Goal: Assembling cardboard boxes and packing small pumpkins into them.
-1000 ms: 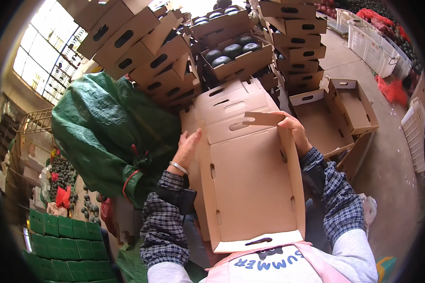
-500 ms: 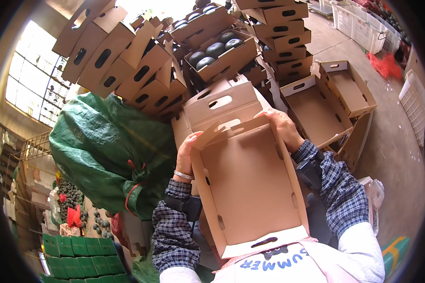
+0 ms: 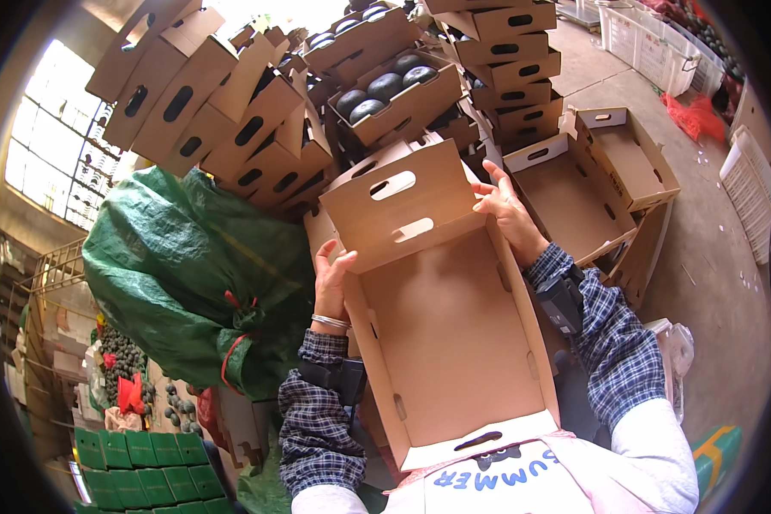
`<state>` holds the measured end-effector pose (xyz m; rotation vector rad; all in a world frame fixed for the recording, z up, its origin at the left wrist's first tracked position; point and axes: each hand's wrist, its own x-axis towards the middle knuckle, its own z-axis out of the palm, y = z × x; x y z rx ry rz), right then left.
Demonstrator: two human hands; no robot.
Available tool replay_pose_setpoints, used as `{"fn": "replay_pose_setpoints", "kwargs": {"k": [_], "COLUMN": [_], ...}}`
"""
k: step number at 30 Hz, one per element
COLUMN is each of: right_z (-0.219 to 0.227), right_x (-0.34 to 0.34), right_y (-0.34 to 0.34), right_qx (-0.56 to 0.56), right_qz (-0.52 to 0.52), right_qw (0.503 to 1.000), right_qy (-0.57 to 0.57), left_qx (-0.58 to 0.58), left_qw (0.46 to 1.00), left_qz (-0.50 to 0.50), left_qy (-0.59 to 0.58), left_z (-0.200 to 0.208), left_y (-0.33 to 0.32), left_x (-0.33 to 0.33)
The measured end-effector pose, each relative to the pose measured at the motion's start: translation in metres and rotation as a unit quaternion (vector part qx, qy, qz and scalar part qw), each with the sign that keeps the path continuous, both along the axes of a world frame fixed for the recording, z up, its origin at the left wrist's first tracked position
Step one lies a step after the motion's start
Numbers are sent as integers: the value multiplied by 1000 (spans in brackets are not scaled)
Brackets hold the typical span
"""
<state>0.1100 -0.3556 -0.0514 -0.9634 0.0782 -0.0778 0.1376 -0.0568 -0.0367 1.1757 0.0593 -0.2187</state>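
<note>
"Well, what is found nearest to the body?"

"An open cardboard tray [image 3: 454, 343] is set lengthwise in front of the person, its near wall brought up against the white shirt [image 3: 522, 484]. Slots are cut in its long side walls. At its far end, a broad flap [image 3: 400, 208] is raised at a slant, pierced by two elongated holes."

"And how are the hands placed?"

"At the far corners of the tray. The left hand [image 3: 331, 278], banded at the wrist by a silver bracelet [image 3: 330, 323], is placed by the left corner, its thumb and fingers parted and pointed upward. The right hand [image 3: 514, 218] is placed by the right corner, its fingers spread toward the flap's edge. Neither hand is closed in a grip; whether the flap is touched by the right fingertips cannot be told."

"What is seen beside and beyond them?"

"On the left, a large green sack [image 3: 197, 265] is tied with a red cord [image 3: 231, 361]. On the right, two open trays [image 3: 570, 201] are placed side by side, bare cardboard shown inside. Farther out, a tray of dark round fruits [image 3: 385, 90] is flanked by a leaning left stack of trays [image 3: 223, 120] and a right stack [image 3: 514, 77]."

"And farthest off?"

"Red netting [image 3: 694, 118] is spread on the floor near white plastic crates [image 3: 642, 51] at the upper right; at the upper left, a bright, barred window [image 3: 47, 128] is seen."
</note>
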Motion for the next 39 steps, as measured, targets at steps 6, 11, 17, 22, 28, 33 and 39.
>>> {"fn": "replay_pose_setpoints", "kwargs": {"k": [6,11,17,22,28,33,39], "right_z": [-17,-18,40,40,14,13,57], "right_x": [-5,-9,-17,-30,-7,-15,-89], "right_y": [0,-37,-21,-1,0,-15,-48], "right_qx": [32,131,-457,-751,-805,-649,-586], "right_qz": [106,247,226,76,-5,-96,205], "right_qw": [971,944,834,632,569,742,784], "right_qy": [-212,-177,-213,-178,-169,-138,-13], "left_qx": [112,33,430,659,715,708,605], "left_qw": [950,926,762,533,496,522,699], "left_qz": [-64,-346,-455,-397,-280,-234,-124], "left_qy": [-283,-147,-168,-352,-405,-415,-361], "left_z": [-20,27,59,59,42,43,78], "left_y": [30,42,11,-30,-49,-47,-10], "left_x": [4,-2,21,30,23,32,85]}}
